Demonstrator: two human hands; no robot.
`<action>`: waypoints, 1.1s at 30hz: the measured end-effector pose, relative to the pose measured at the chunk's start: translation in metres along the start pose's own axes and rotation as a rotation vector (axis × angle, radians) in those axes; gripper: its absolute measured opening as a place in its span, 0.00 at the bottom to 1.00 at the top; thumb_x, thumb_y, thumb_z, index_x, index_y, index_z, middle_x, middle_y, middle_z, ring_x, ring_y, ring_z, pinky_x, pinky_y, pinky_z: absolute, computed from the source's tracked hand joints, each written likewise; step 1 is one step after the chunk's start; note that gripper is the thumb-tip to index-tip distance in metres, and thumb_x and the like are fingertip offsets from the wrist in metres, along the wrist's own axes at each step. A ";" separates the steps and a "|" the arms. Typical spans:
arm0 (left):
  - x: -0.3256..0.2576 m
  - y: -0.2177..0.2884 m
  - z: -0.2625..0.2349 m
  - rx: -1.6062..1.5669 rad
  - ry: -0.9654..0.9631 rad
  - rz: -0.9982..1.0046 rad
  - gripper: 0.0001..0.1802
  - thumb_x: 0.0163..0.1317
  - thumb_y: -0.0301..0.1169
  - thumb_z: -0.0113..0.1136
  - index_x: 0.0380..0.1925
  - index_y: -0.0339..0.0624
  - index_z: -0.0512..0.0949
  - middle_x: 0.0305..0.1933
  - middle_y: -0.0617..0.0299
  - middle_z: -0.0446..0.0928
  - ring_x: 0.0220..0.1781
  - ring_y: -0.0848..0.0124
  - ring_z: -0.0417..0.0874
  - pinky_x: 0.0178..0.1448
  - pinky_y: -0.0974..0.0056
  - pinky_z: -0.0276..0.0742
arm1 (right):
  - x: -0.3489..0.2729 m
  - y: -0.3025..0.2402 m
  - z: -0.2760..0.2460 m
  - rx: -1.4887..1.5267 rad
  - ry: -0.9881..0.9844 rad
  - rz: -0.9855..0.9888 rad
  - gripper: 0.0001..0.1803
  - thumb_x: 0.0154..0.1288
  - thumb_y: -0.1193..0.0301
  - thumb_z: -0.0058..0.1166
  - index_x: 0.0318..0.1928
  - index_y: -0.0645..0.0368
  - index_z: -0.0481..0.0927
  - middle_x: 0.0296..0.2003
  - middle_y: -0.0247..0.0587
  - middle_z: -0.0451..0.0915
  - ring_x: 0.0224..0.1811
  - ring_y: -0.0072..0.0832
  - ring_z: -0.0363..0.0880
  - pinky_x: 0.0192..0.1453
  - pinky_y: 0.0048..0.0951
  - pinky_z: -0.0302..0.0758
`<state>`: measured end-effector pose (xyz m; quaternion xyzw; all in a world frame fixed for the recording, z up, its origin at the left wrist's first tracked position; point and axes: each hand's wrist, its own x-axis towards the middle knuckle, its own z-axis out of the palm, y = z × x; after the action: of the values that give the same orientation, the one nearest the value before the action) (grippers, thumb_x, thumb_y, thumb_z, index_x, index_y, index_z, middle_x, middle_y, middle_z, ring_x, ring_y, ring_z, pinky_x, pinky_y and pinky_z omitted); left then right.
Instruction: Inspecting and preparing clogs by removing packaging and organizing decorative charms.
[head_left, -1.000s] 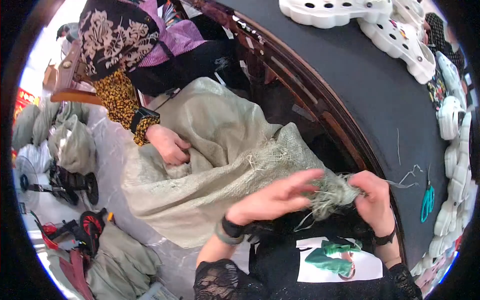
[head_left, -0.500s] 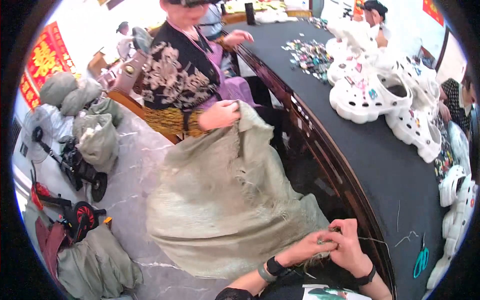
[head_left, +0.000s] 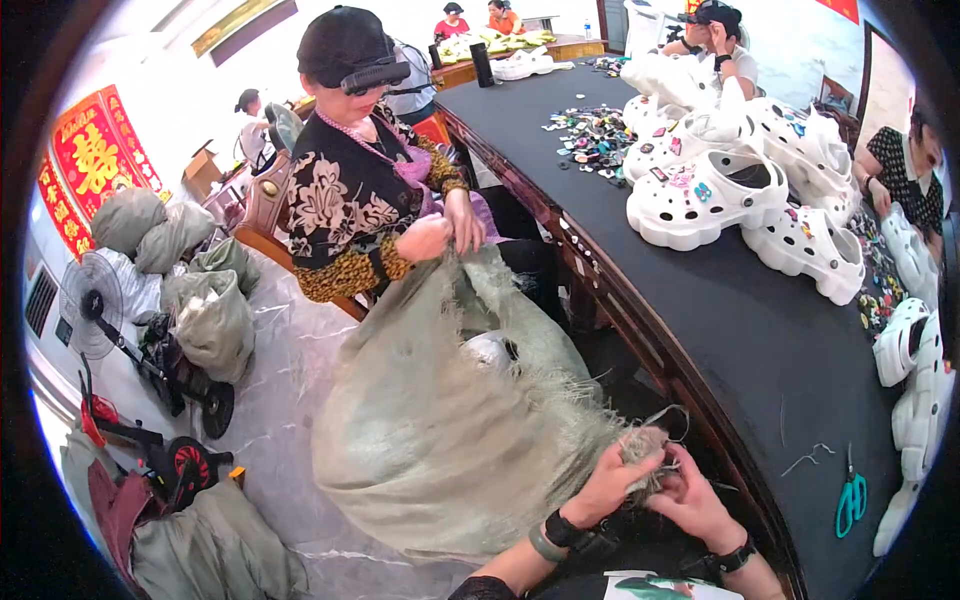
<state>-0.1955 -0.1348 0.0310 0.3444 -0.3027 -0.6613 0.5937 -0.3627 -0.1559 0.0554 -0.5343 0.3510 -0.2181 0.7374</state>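
A large grey-green woven sack (head_left: 430,440) hangs between me and a seated co-worker. My left hand (head_left: 603,488) is closed around a bunched, frayed corner of it beside the table edge. My right hand (head_left: 700,508) presses its curled fingers against the same bunch from the other side. A thin cord (head_left: 684,412) loops up above the gathered cloth. Through a gap in the sack's side a white shoe-like thing (head_left: 488,350) shows. Both hands of the co-worker (head_left: 440,232) pinch the sack's far end.
A dark table (head_left: 740,330) curves along my right, bearing white clogs (head_left: 708,198), loose charms (head_left: 600,135) and teal-handled scissors (head_left: 851,503). Filled sacks (head_left: 212,325), a fan (head_left: 92,303) and a small wheeled scooter (head_left: 170,465) stand to the left. More people sit around the room.
The sack's near corner is now bunched up in my hands. The cord, earlier stretched rightward, now loops above them. A gap exposes something white, and the co-worker's second hand has joined the first.
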 end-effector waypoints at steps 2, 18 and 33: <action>0.002 0.002 0.003 -0.341 0.161 0.002 0.11 0.65 0.30 0.55 0.46 0.41 0.71 0.40 0.62 0.76 0.36 0.74 0.77 0.39 0.68 0.74 | -0.011 -0.015 0.002 -0.143 0.112 0.063 0.34 0.60 0.75 0.58 0.65 0.60 0.58 0.49 0.43 0.75 0.35 0.26 0.79 0.41 0.24 0.75; 0.163 -0.067 -0.096 0.410 0.259 -0.547 0.14 0.63 0.31 0.47 0.45 0.38 0.75 0.38 0.60 0.78 0.36 0.68 0.78 0.37 0.65 0.75 | -0.110 -0.052 -0.062 -1.009 0.725 -0.502 0.16 0.42 0.88 0.58 0.35 0.64 0.75 0.34 0.47 0.77 0.34 0.40 0.76 0.38 0.34 0.74; 0.296 -0.292 -0.187 0.721 0.135 -0.261 0.21 0.60 0.46 0.53 0.45 0.42 0.79 0.47 0.44 0.78 0.52 0.50 0.78 0.53 0.55 0.74 | -0.124 -0.032 -0.059 -1.187 0.691 -0.458 0.08 0.50 0.80 0.53 0.33 0.64 0.72 0.29 0.47 0.72 0.30 0.36 0.69 0.35 0.32 0.66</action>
<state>-0.2289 -0.3944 -0.3420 0.6092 -0.4295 -0.5585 0.3640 -0.4868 -0.1175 0.1096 -0.8052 0.5026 -0.2964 0.1057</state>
